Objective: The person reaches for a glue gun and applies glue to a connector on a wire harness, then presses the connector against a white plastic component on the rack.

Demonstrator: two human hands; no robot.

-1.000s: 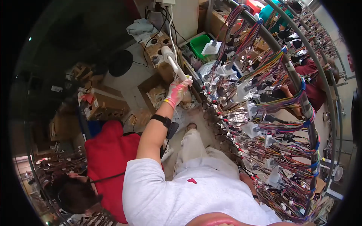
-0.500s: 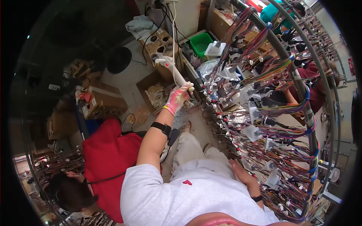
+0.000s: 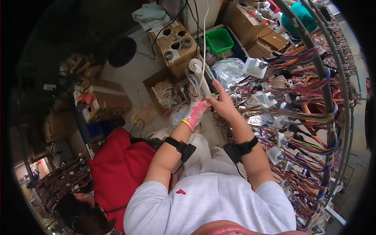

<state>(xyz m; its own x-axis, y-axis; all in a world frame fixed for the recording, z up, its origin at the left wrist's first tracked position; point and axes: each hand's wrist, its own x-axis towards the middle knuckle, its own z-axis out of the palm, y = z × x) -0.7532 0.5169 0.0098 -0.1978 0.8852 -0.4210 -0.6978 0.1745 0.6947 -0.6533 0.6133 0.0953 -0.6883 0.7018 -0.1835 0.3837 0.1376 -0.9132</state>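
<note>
My left hand (image 3: 197,109), in a pink, white and yellow glove, is closed around the lower end of a long white bar-shaped device (image 3: 205,84). A rounded white piece sits at the device's far end, and a white cord (image 3: 204,35) runs along it and upward. The device's exact kind is not clear. My bare right hand (image 3: 222,102) is just to the right of the glove, fingers apart, one pointing up beside the bar. Whether its fingertips touch the bar or the glove, I cannot tell.
Bundled coloured wires (image 3: 309,117) with white connectors hang from a metal rack (image 3: 331,105) on my right. Ahead are a cardboard box with holes (image 3: 178,47), a green bin (image 3: 219,40) and an open carton of scraps (image 3: 150,80). A person in red (image 3: 121,168) is close at my left.
My right hand has risen from beside my hip to the device. My left hand, still gripping the device, has shifted slightly right and lower; the view has also shifted.
</note>
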